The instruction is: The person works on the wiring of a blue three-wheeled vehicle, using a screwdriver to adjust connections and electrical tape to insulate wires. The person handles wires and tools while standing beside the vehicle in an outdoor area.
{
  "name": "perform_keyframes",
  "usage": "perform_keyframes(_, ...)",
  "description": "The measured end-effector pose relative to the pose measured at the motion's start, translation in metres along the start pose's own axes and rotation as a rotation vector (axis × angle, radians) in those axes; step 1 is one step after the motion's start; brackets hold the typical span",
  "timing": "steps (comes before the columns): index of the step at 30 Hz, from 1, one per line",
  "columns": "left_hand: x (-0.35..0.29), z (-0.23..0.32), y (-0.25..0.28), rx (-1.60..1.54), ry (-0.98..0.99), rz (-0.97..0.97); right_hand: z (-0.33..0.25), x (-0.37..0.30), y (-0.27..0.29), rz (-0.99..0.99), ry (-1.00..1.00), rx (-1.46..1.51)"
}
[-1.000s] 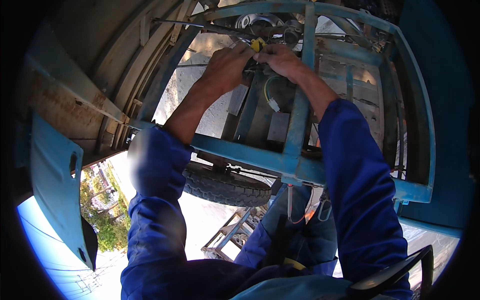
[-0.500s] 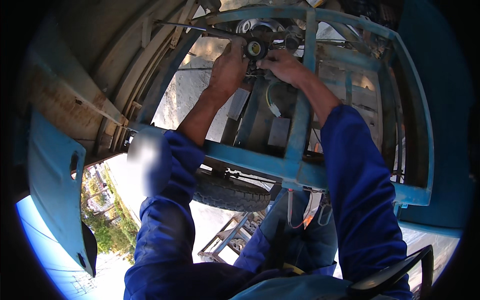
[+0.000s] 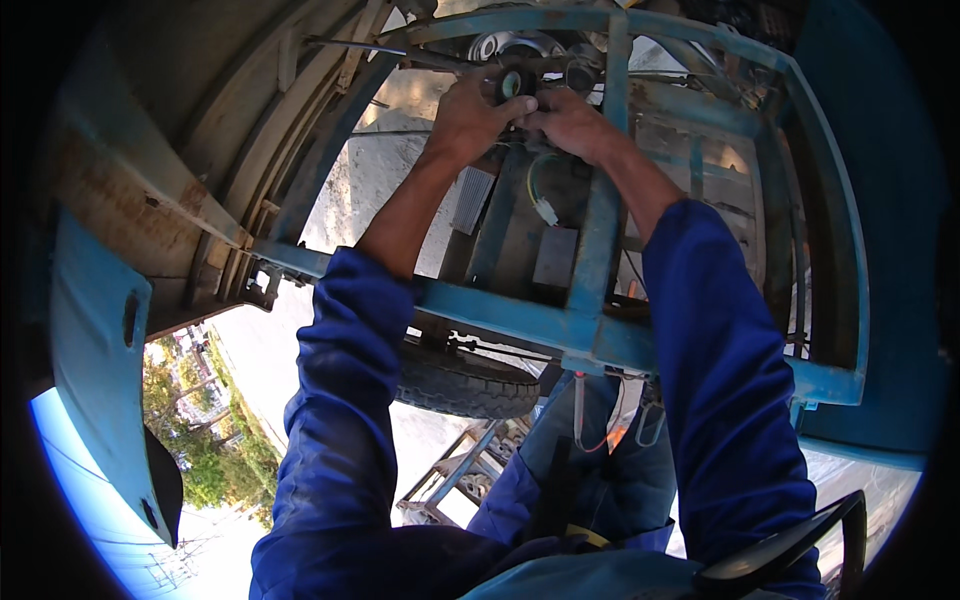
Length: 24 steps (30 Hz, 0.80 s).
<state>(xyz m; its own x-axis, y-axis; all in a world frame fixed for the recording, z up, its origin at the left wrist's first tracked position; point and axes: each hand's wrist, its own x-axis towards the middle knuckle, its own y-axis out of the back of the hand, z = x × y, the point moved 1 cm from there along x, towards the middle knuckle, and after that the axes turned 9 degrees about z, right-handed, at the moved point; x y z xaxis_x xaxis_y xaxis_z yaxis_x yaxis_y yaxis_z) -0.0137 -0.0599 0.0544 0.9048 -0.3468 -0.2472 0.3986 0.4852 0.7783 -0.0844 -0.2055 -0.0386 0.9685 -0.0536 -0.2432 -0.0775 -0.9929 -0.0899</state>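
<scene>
My left hand point(image 3: 470, 120) and right hand point(image 3: 570, 120) meet at a small round dark part point(image 3: 515, 82) high in the blue metal frame point(image 3: 540, 320). My fingers on both sides are clenched around it. A white plug on loose wires point(image 3: 545, 208) hangs just below; a tyre point(image 3: 465, 380) sits under the frame.

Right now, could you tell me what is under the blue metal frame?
Under the blue metal frame a black tyre shows. Its upper part is covered by the frame; its mounting is not visible.
</scene>
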Motion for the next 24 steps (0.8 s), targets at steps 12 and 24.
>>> perform_keyframes(12,-0.058,-0.012,0.005,-0.048,-0.32,-0.106,0.004,0.003,0.0,0.047,-0.04,0.031)
perform_keyframes(24,0.02,-0.011,0.019,-0.183,0.47,-0.275,0.011,0.006,-0.002,0.104,0.022,0.033)
